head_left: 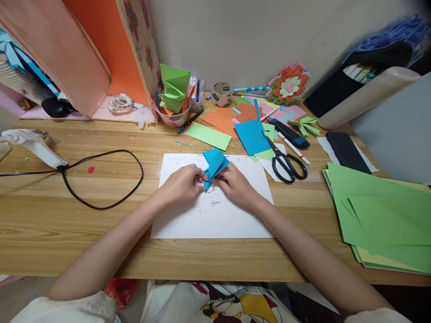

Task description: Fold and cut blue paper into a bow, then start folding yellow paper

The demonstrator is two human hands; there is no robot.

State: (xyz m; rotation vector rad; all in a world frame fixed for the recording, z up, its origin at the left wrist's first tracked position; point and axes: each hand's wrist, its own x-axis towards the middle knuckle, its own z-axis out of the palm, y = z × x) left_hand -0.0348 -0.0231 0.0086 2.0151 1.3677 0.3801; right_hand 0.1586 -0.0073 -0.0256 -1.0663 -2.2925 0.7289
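Note:
A folded piece of blue paper (214,162) is held between both hands, above a white sheet of paper (182,220) marked with small coloured strokes. My left hand (185,183) pinches its lower left corner between thumb and fingers. On the other side, my right hand (235,184) grips the lower right edge, its fingertips partly hidden under the folds. A flat blue paper square (253,137) lies beyond the white sheet, close to black-handled scissors (286,166).
A glue gun (37,146) with a looped black cord lies at left. Green paper sheets (380,215) are stacked at right. Along the back are a cup of folded paper (173,117), a tape roll (222,94), a box cutter (290,133) and a layered paper flower (288,84).

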